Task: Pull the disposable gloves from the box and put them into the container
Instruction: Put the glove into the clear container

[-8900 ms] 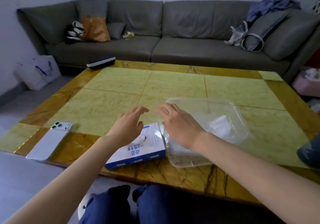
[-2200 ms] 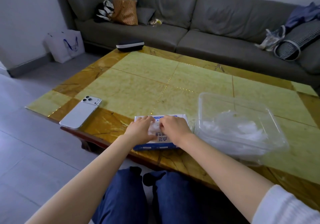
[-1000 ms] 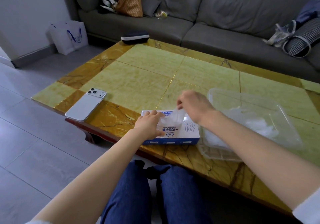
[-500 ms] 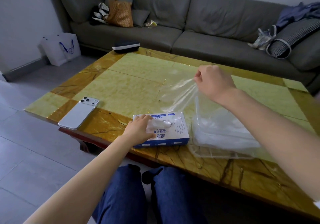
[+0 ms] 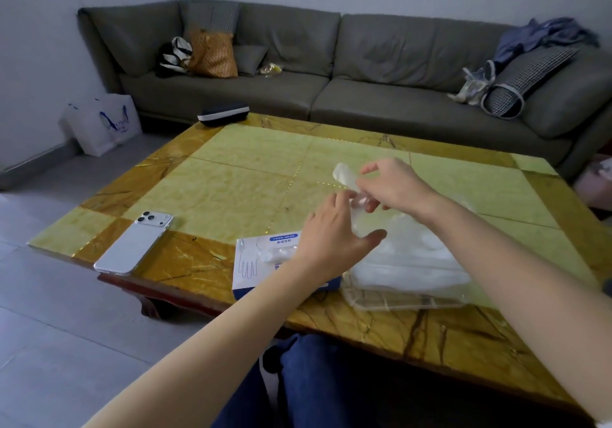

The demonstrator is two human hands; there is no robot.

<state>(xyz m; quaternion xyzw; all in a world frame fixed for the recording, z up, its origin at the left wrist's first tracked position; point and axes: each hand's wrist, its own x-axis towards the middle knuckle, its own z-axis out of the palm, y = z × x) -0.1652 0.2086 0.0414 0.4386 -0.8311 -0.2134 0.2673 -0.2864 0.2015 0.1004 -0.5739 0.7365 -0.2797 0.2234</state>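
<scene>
Two hands at centre right of the head view, both above the table. Right hand raised, fingers curled, pinching one clear glove, crumpled and hanging over the left end of the container. Left hand just below it, released, fingers straight and thumb spread, fingertips at the lower part of the glove; contact impossible to tell. One blue-and-white box flat at the near table edge, partly under the left wrist, touching or just beside the one clear container to its right. One heap of gloves inside that container, too blurred to count. One white phone face down at lower left. One dark case on the far table edge. One white shopping bag on the floor at upper left. One grey sofa across the top.
</scene>
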